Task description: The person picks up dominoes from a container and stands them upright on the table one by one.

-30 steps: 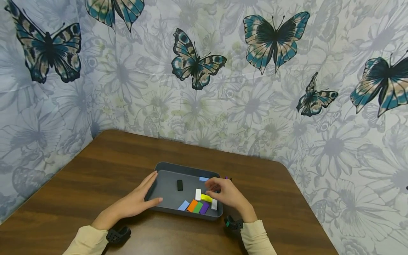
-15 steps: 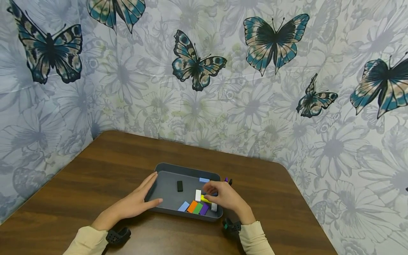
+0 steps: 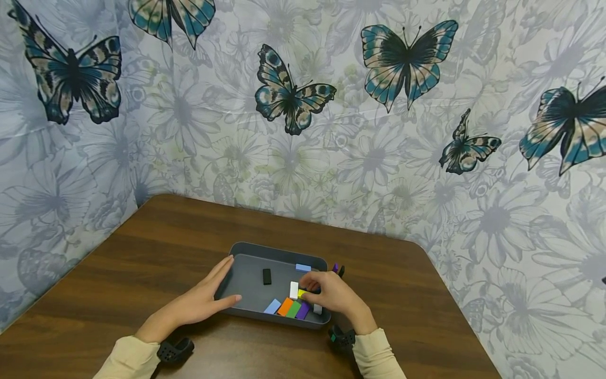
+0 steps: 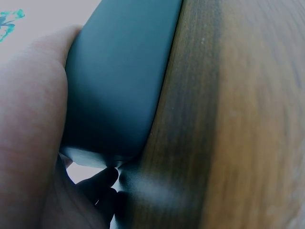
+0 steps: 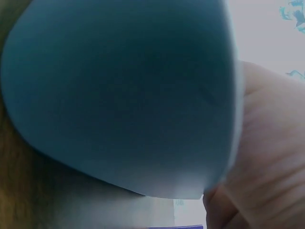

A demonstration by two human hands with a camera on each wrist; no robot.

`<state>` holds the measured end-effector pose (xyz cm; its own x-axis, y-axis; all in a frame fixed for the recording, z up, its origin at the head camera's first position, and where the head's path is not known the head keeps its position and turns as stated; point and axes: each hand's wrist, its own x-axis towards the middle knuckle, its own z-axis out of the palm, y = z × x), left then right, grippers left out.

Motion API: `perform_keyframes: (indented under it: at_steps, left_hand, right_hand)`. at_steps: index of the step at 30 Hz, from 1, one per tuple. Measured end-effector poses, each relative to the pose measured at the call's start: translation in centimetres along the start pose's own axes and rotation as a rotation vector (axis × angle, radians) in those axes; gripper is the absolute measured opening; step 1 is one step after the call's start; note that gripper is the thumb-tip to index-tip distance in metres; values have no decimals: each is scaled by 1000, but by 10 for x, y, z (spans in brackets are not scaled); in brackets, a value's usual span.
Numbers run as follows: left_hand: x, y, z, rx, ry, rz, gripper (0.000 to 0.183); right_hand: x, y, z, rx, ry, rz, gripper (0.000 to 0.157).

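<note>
A grey tray [image 3: 251,310] lies on the wooden table with small coloured blocks in it. My left hand [image 3: 199,301] spreads along its left end, fingers straight at the rim and thumb over the near edge. Over the tray's right part bends my right hand [image 3: 333,292], fingers curled down at the yellow block [image 3: 301,293], which they partly cover. Whether they pinch anything is hidden. Close by are a white block [image 3: 294,290], an orange block [image 3: 285,307], a green block [image 3: 294,308] and a purple block [image 3: 303,310]. The right wrist view shows mostly the tray's outer wall [image 5: 119,95].
A black block [image 3: 267,276] lies alone mid-tray. One light blue block [image 3: 303,268] is by the far wall, another light blue block [image 3: 272,306] by the near wall. A second white block [image 3: 317,309] sits under the right hand. Purple and black items [image 3: 338,270] stand beyond the tray.
My right hand has moved down and slightly left, toward the near side, and now covers much of the yellow block. The left hand and tray have stayed put.
</note>
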<state>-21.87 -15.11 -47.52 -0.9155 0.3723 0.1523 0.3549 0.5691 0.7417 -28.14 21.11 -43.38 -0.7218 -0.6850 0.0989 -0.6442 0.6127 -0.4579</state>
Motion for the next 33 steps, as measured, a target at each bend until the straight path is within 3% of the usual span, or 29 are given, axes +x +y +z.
perform_keyframes:
  at_steps: [33]
  left_hand:
    - [1, 2, 0, 11, -22, -20, 101]
  right_hand:
    - [2, -1, 4, -81, 18, -1, 22]
